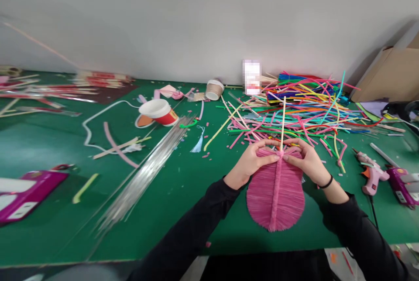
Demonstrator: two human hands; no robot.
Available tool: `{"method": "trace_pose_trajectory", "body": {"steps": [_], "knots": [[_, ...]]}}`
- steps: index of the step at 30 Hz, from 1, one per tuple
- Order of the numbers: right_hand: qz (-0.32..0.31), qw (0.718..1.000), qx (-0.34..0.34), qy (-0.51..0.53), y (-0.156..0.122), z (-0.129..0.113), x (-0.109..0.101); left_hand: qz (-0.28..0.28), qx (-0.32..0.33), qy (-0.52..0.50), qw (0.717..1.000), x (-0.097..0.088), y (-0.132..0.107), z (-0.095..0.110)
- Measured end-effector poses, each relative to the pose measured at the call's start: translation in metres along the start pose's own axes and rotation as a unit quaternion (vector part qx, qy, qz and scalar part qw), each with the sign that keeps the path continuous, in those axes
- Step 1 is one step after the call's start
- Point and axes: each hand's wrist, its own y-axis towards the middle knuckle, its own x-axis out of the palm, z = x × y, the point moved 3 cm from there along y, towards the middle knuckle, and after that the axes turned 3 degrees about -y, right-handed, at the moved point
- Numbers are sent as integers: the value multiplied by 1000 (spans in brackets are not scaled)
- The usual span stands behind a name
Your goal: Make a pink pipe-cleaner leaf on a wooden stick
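A pink leaf-shaped piece made of pipe cleaners [275, 194] lies flat on the green table [183, 185] in front of me, with a thin wooden stick [283, 121] running out of its far end. My left hand [249, 163] pinches the piece's upper left edge near the stick. At the upper right edge my right hand [306, 162], with a black band at the wrist, pinches it too. Both hands have their fingers closed on the pink fibres where the stick enters.
A heap of coloured pipe cleaners [304, 102] fills the table behind my hands. A pink glue gun [371, 171] and a magenta box [404, 183] lie at the right. A bundle of thin wires [144, 172], paper cups [159, 111], and a magenta box [26, 191] lie left.
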Motion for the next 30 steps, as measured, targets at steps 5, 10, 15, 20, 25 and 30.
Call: {"method": "trace_pose_trajectory", "body": {"steps": [5,10,15,20,25,30], "knots": [[18,1000,-1,-23,0,1,2,51,36,18,998,0,-1,0],[16,998,-12,-53,0,-3,1,59,32,5,998,3,-2,-3],[51,989,-80,-116,0,-13,-2,32,25,-16,999,6,-2,-3],[77,987,-78,-114,-4,-15,2,-10,48,10,999,3,-4,4],[70,989,-73,-109,-4,-16,6,-46,9,-3,999,2,-2,3],[29,989,-68,-131,0,-17,-18,15,22,27,999,-16,1,10]]}}
